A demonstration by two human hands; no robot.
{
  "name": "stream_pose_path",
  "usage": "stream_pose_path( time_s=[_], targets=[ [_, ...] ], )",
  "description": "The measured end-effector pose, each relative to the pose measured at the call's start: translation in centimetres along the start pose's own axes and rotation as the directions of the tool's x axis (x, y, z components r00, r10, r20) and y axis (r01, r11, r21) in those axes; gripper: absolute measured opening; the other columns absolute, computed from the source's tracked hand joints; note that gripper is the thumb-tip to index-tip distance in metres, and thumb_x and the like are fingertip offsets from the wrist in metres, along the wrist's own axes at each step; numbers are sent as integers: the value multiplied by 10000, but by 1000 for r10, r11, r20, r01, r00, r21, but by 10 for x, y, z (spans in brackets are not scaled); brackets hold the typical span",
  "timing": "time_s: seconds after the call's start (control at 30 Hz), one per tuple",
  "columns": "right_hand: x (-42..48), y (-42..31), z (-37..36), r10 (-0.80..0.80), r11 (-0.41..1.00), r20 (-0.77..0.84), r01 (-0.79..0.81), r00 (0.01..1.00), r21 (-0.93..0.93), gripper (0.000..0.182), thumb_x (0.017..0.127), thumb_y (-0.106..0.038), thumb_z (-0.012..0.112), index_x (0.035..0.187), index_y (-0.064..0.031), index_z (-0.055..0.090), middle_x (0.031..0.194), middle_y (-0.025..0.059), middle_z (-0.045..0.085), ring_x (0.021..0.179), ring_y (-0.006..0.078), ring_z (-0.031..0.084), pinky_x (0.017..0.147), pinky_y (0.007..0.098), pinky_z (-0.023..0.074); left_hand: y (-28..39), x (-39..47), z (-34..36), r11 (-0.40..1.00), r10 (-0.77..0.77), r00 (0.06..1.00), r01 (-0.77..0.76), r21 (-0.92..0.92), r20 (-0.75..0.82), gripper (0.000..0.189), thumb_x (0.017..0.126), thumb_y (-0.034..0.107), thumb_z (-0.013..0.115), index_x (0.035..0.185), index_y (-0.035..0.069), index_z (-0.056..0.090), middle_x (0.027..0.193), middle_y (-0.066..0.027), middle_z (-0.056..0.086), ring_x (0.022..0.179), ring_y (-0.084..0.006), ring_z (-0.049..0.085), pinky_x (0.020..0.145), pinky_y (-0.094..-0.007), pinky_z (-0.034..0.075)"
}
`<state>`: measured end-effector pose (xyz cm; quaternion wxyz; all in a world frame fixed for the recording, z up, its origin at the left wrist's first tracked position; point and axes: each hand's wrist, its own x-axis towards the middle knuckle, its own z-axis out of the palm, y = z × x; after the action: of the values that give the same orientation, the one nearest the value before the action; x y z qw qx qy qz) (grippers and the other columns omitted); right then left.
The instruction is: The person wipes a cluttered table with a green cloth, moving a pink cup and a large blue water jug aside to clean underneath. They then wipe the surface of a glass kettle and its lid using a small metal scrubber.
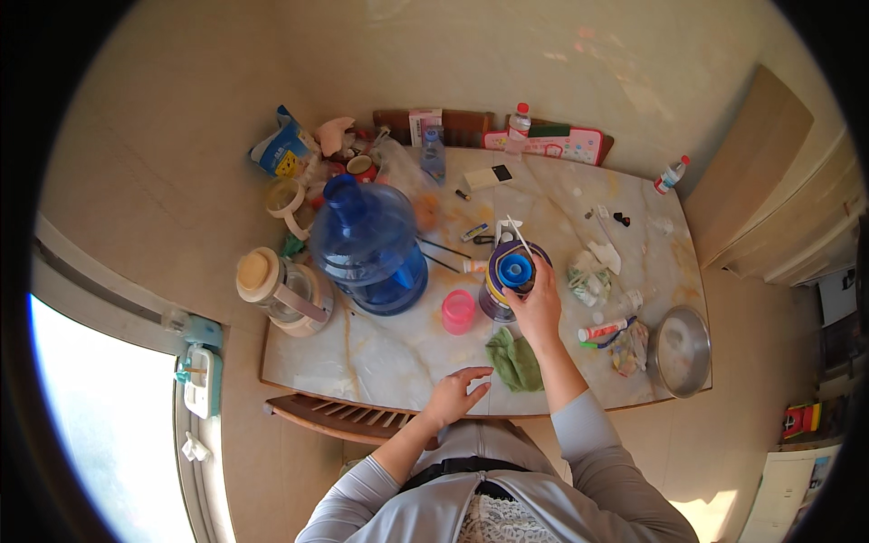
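My right hand (540, 305) reaches over a dark purple jar (499, 307) on the marble-patterned table. Its thumb and fingers are around a round blue plastic cap (515, 271) above the jar's top. A thin white stick (519, 231) slants up from near the fingertips; whether the hand grips it too is unclear. My left hand (453, 397) hovers at the table's front edge, fingers apart, holding nothing. Nearest to it lies a crumpled green cloth (514, 360). A pink plastic cup (458, 312) stands left of the jar.
A large blue water jug (366, 237) and an electric kettle (285, 292) stand on the left. Black chopsticks (441, 254) lie behind the cup. At right are a metal bowl (681, 351), a red-and-white tube (603, 330) and plastic bags (630, 348). A wooden chair (339, 414) touches the front edge.
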<state>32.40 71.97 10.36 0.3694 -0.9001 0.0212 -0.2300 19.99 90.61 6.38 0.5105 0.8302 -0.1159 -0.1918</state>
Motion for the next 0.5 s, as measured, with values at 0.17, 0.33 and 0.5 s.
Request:
stream_pose_path(
  time_s=[0.17,0.33,0.5],
  targets=[
    [8,5,8,52,995,83,-45,995,-88,752,759,-234,799,1384,-43,427,1324,175,549,1149,397,581,922,462,500,-2,-2,-7,997,44,995,-50,-61,-94,337,940,214,652,1256,99,642,1195,-118,685,1064,-286,665,878,-379,551],
    [16,-26,2,84,988,173,-105,981,116,644,726,-158,828,1262,-36,493,1195,130,583,1042,285,636,808,368,543,16,5,-45,986,112,926,-149,-78,-360,390,917,109,663,1302,90,605,1262,-109,647,1135,-281,636,901,-370,553],
    [42,-64,34,-126,831,292,-60,948,553,596,719,-103,831,1217,-43,509,1144,91,571,984,199,636,742,299,557,45,16,-100,967,251,757,-226,119,-603,450,875,68,687,1312,76,581,1309,-131,599,1186,-294,573,876,-366,548]
  ],
)
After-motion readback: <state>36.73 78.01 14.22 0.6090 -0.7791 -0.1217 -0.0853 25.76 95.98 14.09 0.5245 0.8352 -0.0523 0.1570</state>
